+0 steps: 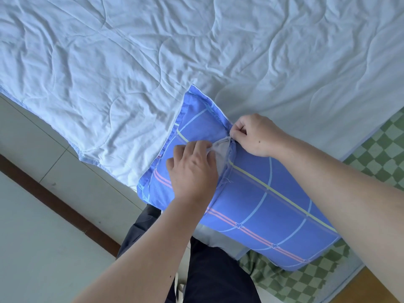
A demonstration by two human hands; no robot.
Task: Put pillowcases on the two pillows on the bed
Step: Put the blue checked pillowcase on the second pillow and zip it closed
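Pale quilt [153,62] on bed; both hands, left [192,169] and right [255,134], pinch blue pillowcase [262,204] opening beneath them.

I can read no words, numbers or brand marks anywhere here. The pillowcase [262,204] under my hands carries only stripes and small printed stars, no lettering.
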